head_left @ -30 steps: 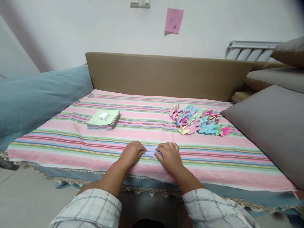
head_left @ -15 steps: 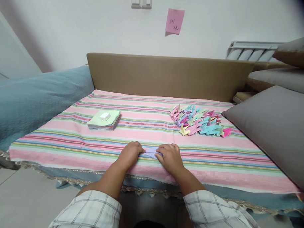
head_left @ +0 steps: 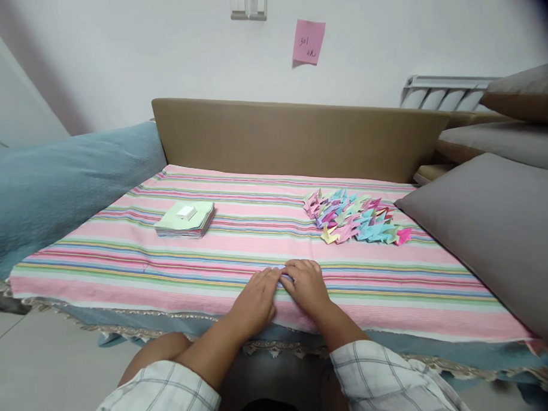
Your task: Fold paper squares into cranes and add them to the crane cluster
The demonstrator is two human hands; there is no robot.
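A small piece of lavender origami paper [head_left: 286, 277] lies on the striped cloth near its front edge, mostly hidden under my fingers. My left hand [head_left: 258, 298] rests over its left part, fingers together and pressed down on it. From the other side my right hand [head_left: 306, 286] pinches the paper with curled fingers and thumb. The fingertips of both hands nearly meet. How the hidden part of the paper is folded cannot be seen.
Many folded paper cranes [head_left: 352, 217] in several colours lie in a cluster at the back right. A stack of square paper [head_left: 201, 218] with a small white box [head_left: 186, 212] on top stands left. Grey cushions [head_left: 484, 219] border the right side of the striped cloth [head_left: 96, 259].
My left hand has moved right, from the paper's left tip to beside my right hand, covering most of the paper. The right hand has stayed nearly in place. The view has shifted slightly.
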